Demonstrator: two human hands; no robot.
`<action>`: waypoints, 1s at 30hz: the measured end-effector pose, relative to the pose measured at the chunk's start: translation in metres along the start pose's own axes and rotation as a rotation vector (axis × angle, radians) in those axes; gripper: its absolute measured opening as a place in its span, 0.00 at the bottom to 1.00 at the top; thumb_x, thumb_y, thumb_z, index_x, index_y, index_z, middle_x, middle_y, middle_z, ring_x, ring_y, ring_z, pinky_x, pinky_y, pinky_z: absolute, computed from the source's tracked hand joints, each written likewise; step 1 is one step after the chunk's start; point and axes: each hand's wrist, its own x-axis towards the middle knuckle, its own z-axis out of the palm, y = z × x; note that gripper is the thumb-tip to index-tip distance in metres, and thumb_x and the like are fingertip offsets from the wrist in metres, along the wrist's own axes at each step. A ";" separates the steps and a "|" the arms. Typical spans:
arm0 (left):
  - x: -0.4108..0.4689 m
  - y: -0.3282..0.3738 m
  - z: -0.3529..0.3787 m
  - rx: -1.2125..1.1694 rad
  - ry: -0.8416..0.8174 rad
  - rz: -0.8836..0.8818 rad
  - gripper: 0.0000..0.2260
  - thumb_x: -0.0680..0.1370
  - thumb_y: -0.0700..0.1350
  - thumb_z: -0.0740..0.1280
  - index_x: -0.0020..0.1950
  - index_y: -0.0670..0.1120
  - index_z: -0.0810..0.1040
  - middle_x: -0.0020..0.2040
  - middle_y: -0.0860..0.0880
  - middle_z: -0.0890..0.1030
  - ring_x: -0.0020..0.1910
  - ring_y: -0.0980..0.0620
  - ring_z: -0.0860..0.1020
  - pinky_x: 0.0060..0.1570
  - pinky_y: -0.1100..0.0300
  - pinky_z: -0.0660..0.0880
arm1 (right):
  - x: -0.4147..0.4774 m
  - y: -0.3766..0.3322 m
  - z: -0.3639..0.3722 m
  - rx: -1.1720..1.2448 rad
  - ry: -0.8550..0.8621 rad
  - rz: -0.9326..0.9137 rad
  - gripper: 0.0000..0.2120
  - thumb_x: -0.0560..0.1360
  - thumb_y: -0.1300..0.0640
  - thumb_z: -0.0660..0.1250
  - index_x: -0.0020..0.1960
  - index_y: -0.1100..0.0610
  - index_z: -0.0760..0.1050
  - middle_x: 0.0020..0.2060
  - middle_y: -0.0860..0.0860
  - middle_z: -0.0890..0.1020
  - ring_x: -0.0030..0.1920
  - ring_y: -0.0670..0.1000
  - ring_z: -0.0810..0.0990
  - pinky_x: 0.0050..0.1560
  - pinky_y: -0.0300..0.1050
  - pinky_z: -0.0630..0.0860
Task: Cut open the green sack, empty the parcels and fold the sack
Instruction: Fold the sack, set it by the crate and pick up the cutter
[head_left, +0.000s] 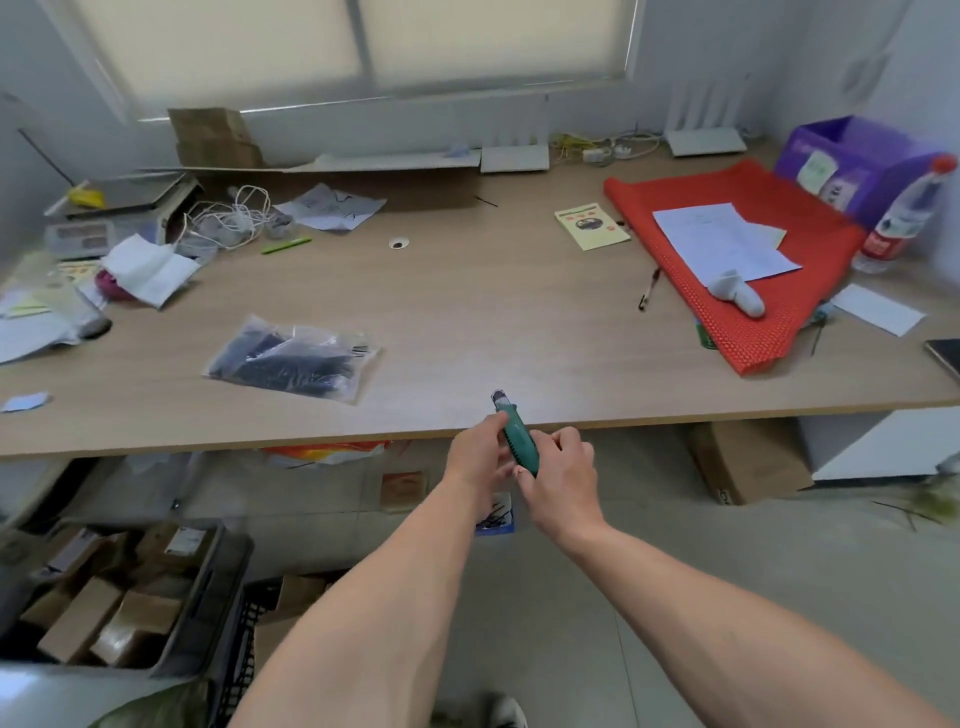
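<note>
A green utility knife is held upright just in front of the table's front edge, its tip over the tabletop. My left hand grips its upper body and my right hand grips its lower end. A patch of green sack shows at the bottom left corner of the view, mostly out of frame. A clear plastic parcel with dark contents lies on the wooden table to the left of my hands.
A red mesh mat with papers and a white object lies at right, beside a purple box and a water bottle. Scales, cables and papers crowd the left. A crate of cardboard boxes stands on the floor under the table.
</note>
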 end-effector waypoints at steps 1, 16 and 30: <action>0.009 0.006 0.001 0.001 0.008 0.003 0.08 0.78 0.47 0.66 0.48 0.44 0.81 0.40 0.48 0.81 0.38 0.52 0.79 0.42 0.56 0.75 | 0.010 -0.002 0.000 0.011 -0.009 -0.001 0.20 0.76 0.52 0.66 0.67 0.54 0.71 0.58 0.53 0.71 0.57 0.57 0.67 0.55 0.51 0.72; 0.140 0.077 0.043 -0.020 0.130 -0.018 0.18 0.80 0.55 0.63 0.58 0.42 0.80 0.54 0.46 0.81 0.47 0.48 0.79 0.43 0.57 0.77 | 0.197 0.008 -0.010 0.113 -0.418 -0.084 0.17 0.82 0.50 0.55 0.56 0.57 0.79 0.48 0.54 0.69 0.52 0.56 0.73 0.48 0.44 0.66; 0.262 0.104 0.028 0.285 0.183 -0.113 0.29 0.60 0.67 0.61 0.48 0.48 0.82 0.51 0.44 0.84 0.54 0.41 0.82 0.61 0.43 0.75 | 0.292 -0.008 0.045 0.104 -0.589 0.083 0.15 0.81 0.49 0.57 0.45 0.56 0.76 0.49 0.57 0.72 0.54 0.60 0.77 0.45 0.44 0.67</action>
